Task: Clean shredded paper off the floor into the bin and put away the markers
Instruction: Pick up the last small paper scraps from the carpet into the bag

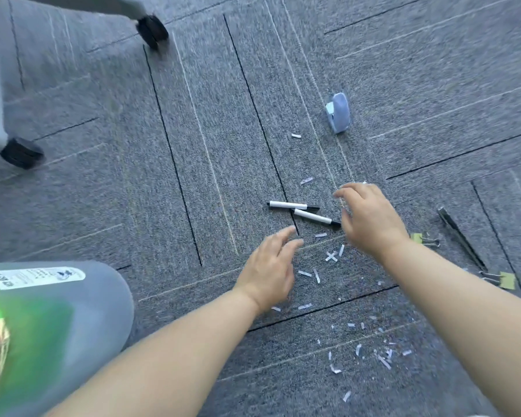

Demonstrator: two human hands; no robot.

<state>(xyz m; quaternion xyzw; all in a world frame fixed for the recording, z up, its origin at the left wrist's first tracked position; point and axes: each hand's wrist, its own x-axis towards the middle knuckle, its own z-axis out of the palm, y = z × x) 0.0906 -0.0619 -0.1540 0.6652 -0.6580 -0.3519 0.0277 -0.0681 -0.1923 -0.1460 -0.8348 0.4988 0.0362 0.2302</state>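
Shredded paper [331,256] lies scattered on the grey carpet [193,145], thin between the two hands and thicker toward the lower right, near the right forearm. Two markers [304,211], white-barrelled with black caps, lie touching end to end just beyond the hands. The far marker [292,205] runs roughly level; the near marker [316,218] slants down to the right, its black tip close to the right thumb.

Open room: bare carpet extends left of the markers up to the bin. The bin [82,311], grey with a green liner and a white label, stands at the lower left edge, well apart from the paper. Two chair castors [152,31] sit at the upper left, well clear. A blue-grey stapler [339,112] stands beyond the markers. At the right edge lie a dark metal tool [460,239] and binder clips [427,239], close beside the right wrist.

Left hand [271,275] is held palm down over the carpet, fingers loosely spread and pointing toward the near marker, holding nothing. Right hand [370,218] is arched above the carpet, fingers curled downward; a small white scrap shows at the fingertips, but whether it is gripped cannot be told. Motion blur softens both hands.
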